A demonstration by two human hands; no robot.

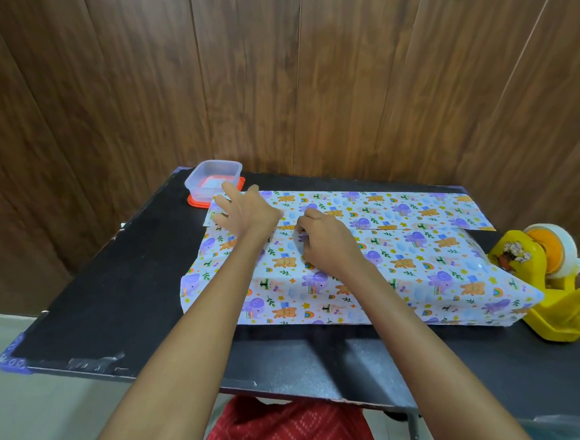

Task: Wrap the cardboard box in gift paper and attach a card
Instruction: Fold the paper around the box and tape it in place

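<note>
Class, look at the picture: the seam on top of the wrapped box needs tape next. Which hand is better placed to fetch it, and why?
Probably the right hand: the yellow tape dispenser stands at the table's right edge, while the left hand lies spread on the gift paper.

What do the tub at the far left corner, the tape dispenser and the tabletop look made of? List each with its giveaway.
Tub: clear plastic, apparently; you see through its walls, and it sits on an orange lid.
Tape dispenser: glossy yellow moulded plastic, judging by its smooth rounded shine.
Tabletop: matte black board, possibly painted or laminated; the worn edges hint at this, but the core is unclear.
</note>
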